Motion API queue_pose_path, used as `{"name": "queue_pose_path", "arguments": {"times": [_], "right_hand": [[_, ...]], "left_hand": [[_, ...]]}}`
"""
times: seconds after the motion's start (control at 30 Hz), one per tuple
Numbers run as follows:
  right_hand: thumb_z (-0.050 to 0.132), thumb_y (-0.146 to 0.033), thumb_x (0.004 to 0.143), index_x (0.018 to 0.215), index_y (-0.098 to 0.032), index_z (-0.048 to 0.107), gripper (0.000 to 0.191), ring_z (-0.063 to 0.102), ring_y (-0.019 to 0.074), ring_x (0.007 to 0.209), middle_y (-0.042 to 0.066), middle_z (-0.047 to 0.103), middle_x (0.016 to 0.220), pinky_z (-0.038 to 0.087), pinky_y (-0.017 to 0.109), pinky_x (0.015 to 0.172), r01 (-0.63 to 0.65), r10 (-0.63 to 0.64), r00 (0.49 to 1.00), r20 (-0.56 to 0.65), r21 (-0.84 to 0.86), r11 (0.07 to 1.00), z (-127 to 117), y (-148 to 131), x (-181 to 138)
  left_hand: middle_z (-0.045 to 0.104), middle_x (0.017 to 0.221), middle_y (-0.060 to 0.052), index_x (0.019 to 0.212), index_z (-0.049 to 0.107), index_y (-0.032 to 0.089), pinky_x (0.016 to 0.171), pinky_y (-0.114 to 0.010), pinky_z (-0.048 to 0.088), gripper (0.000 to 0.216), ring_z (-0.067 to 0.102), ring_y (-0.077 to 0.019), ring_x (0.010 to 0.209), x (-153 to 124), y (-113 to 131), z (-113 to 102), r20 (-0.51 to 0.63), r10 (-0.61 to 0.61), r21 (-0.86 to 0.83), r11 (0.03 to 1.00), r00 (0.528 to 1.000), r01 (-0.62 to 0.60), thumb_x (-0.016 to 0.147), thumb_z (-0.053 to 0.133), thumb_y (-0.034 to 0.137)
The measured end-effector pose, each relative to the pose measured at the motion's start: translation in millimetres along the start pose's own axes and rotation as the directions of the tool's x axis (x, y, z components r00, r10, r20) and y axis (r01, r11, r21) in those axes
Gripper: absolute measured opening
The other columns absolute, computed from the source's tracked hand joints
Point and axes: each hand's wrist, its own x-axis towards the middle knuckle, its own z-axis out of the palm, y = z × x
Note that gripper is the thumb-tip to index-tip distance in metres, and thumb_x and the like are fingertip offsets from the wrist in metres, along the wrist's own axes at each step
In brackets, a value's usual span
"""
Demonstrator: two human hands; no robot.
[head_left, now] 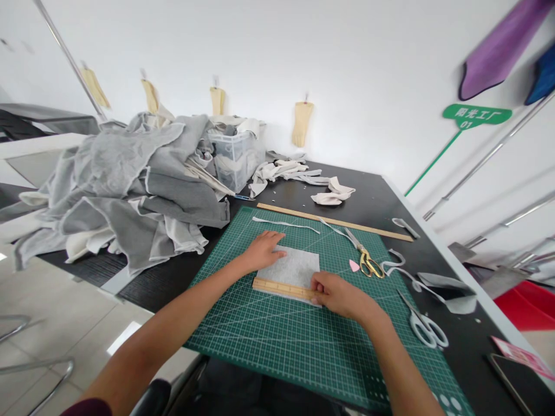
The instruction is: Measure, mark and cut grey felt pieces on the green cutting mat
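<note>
A rectangle of light grey fabric (299,263) lies flat on the green cutting mat (269,341). Across its near edge rests a short wooden ruler (281,289). My right hand (333,293) grips the ruler's right end, fingers curled together. My left hand (264,252) lies on the upper left part of the fabric with its fingers stretched out. Gold-handled scissors (366,257) and a small pink piece of tailor's chalk (354,266) lie on the mat right of the fabric. Beyond it lies a thin fabric strip (286,223).
A long wooden ruler (333,221) crosses the mat's far edge. White-handled scissors (427,329) and a phone (515,381) lie at the right. A heap of grey fabric (130,190) and a clear plastic bin (236,156) stand at the left and back of the black table (368,190).
</note>
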Motion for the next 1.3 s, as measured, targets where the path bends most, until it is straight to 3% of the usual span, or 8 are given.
{"name": "queue_pose_path", "arguments": {"times": [0.23, 0.43, 0.57, 0.67, 0.77, 0.9, 1.13, 1.3], "right_hand": [[0.070, -0.015, 0.076, 0.084, -0.021, 0.063, 0.012, 0.056, 0.0154, 0.072, 0.000, 0.064, 0.083, 0.035, 0.025, 0.062, -0.011, 0.011, 1.000, -0.001, 0.015, 1.000, 0.7, 0.6, 0.6], [0.071, -0.015, 0.076, 0.083, -0.021, 0.062, 0.012, 0.056, 0.0156, 0.072, 0.000, 0.064, 0.082, 0.035, 0.025, 0.061, -0.038, 0.037, 0.999, 0.021, 0.027, 0.999, -0.9, -1.9, 1.4], [0.070, -0.015, 0.077, 0.083, -0.021, 0.062, 0.011, 0.056, 0.0159, 0.072, 0.000, 0.064, 0.082, 0.036, 0.026, 0.061, -0.035, 0.035, 0.999, 0.022, 0.021, 0.999, -1.4, -2.4, 1.0], [0.070, -0.015, 0.077, 0.084, -0.021, 0.062, 0.011, 0.056, 0.0159, 0.072, 0.000, 0.064, 0.082, 0.035, 0.026, 0.061, -0.029, 0.028, 0.999, 0.021, 0.018, 0.999, -1.5, -2.5, 0.7], [0.069, -0.015, 0.077, 0.084, -0.021, 0.062, 0.011, 0.056, 0.0159, 0.073, 0.000, 0.063, 0.082, 0.035, 0.026, 0.062, -0.023, 0.023, 0.999, 0.024, 0.017, 1.000, -1.3, -1.6, 1.1], [0.069, -0.017, 0.078, 0.084, -0.021, 0.061, 0.011, 0.055, 0.0161, 0.073, -0.001, 0.063, 0.081, 0.036, 0.026, 0.063, 0.001, -0.001, 1.000, 0.017, 0.004, 1.000, -0.5, 0.7, 2.1], [0.069, -0.019, 0.077, 0.082, -0.020, 0.059, 0.011, 0.054, 0.0167, 0.073, 0.000, 0.063, 0.080, 0.033, 0.027, 0.062, -0.016, 0.016, 1.000, 0.008, -0.004, 1.000, -0.7, -1.0, 0.8], [0.067, -0.016, 0.077, 0.081, -0.021, 0.059, 0.010, 0.053, 0.0165, 0.072, 0.000, 0.063, 0.079, 0.031, 0.027, 0.061, -0.015, 0.015, 1.000, -0.003, -0.016, 1.000, -1.1, -2.9, 1.1]], "left_hand": [[0.065, 0.117, -0.006, 0.114, 0.066, 0.022, 0.100, -0.038, 0.047, 0.032, 0.058, -0.0236, 0.115, 8.2, -7.7, -7.4, -0.227, -0.216, -0.056, 0.976, 0.950, 0.209, 0.085, 0.070, 0.033], [0.069, 0.097, -0.002, 0.101, 0.065, 0.023, 0.075, -0.030, 0.050, 0.030, 0.064, -0.0191, 0.088, 7.7, -17.8, -14.4, -0.070, -0.402, -0.044, 0.916, 0.913, 0.400, 0.077, 0.076, 0.038], [0.068, 0.097, -0.003, 0.101, 0.065, 0.023, 0.075, -0.033, 0.050, 0.031, 0.064, -0.0206, 0.089, 6.3, -15.8, -14.1, -0.063, -0.425, -0.030, 0.905, 0.903, 0.424, 0.081, 0.072, 0.045], [0.066, 0.109, -0.006, 0.105, 0.065, 0.022, 0.090, -0.038, 0.050, 0.027, 0.060, -0.0235, 0.105, 5.4, -4.5, -17.2, -0.127, -0.326, 0.007, 0.944, 0.937, 0.329, 0.087, 0.067, 0.041], [0.061, 0.127, -0.007, 0.118, 0.064, 0.024, 0.106, -0.042, 0.043, 0.031, 0.052, -0.0255, 0.124, 1.1, 13.8, -19.9, -0.029, -0.033, 0.003, 0.999, 0.999, 0.033, 0.091, 0.063, 0.039], [0.035, 0.159, -0.003, 0.146, 0.046, 0.029, 0.122, -0.042, 0.026, 0.057, 0.023, -0.0250, 0.151, -11.2, 38.3, -13.3, 0.271, 0.339, -0.098, 0.941, 0.901, -0.324, 0.095, 0.053, 0.055], [0.025, 0.164, -0.010, 0.157, 0.030, 0.022, 0.124, -0.055, 0.010, 0.089, 0.011, -0.0356, 0.153, -21.0, 55.3, 3.4, 0.397, 0.319, -0.049, 0.944, 0.861, -0.327, 0.087, 0.046, 0.076], [0.022, 0.165, -0.009, 0.157, 0.027, 0.030, 0.121, -0.063, 0.004, 0.096, 0.009, -0.0405, 0.153, -21.3, 54.1, 5.8, 0.405, 0.299, -0.016, 0.947, 0.864, -0.320, 0.080, 0.054, 0.079]]}}
